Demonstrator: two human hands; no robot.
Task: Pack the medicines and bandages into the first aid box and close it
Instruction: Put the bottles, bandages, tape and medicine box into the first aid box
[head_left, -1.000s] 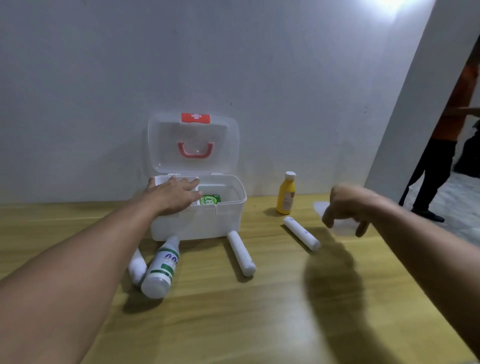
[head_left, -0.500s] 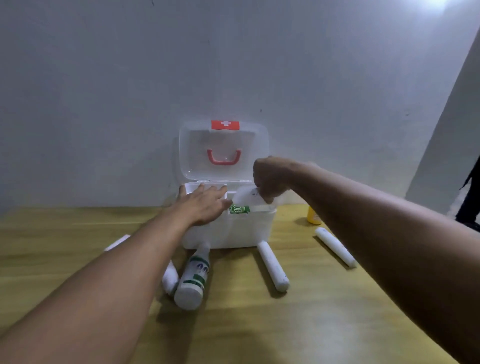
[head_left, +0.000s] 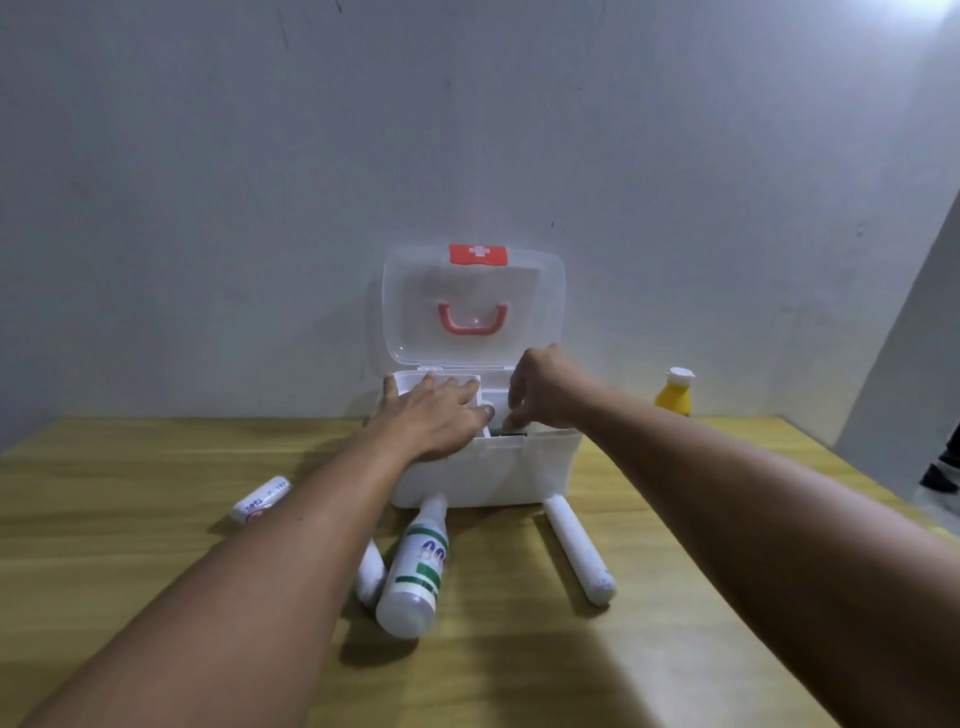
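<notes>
So the box (head_left: 485, 470) is sitting at the back of the worktop (head_left: 156, 519) against the wall, lid (head_left: 472, 304) standing open. Left hand (head_left: 436, 415) is lying flat over the box's left side, fingers spread and released, holding nothing. Right hand (head_left: 540, 389) is dipping into the right side with its fingers curled down; can't tell if they're gripping anything. A bottle (head_left: 415, 571) and white rolls (head_left: 576, 553) are lying in front, yellow bottle (head_left: 674, 395) standing off right.
</notes>
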